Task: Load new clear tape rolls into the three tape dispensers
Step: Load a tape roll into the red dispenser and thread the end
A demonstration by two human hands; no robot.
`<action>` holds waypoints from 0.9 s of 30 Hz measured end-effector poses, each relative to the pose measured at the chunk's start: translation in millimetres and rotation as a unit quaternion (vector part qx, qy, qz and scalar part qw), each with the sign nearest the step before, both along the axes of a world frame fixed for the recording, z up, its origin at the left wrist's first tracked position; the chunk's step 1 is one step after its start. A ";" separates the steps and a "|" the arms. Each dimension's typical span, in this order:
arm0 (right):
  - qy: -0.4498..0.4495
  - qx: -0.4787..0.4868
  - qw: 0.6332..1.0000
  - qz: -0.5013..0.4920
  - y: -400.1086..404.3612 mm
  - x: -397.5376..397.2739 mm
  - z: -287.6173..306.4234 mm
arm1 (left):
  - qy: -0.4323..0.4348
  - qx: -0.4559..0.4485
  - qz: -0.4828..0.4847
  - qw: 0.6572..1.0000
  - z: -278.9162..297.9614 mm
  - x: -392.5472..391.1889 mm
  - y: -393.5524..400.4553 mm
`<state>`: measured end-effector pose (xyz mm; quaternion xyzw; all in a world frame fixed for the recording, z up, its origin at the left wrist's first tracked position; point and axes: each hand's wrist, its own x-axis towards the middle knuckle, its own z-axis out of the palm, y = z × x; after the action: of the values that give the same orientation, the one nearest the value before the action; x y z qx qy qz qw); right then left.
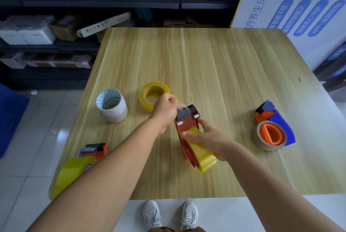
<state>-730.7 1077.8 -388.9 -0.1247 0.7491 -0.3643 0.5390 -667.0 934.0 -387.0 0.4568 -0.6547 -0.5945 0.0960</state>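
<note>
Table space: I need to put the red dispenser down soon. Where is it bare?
Bare: the far half of the table beyond the loose yellow roll, and the stretch between the right hand and the blue dispenser. Crowded: the left side, around the white roll.

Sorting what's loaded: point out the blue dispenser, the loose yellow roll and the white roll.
blue dispenser (280, 121), head view, on its blue side plate.
loose yellow roll (145, 104), head view, on its outer band.
white roll (119, 107), head view, on its outer wall.

wooden table (224, 59), dark cluttered shelves (89, 1) behind (glossy white tiled floor (28, 156))
</note>
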 end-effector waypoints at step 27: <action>0.351 0.032 0.936 0.010 -0.9 30.1 -1.3 | 0.002 -0.149 0.021 0.989 49.2 7.3 30.1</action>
<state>-700.6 1077.0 -390.3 -0.2346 0.9006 -0.2682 0.2489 -659.7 964.0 -337.9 0.4497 -0.7260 -0.4894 0.1764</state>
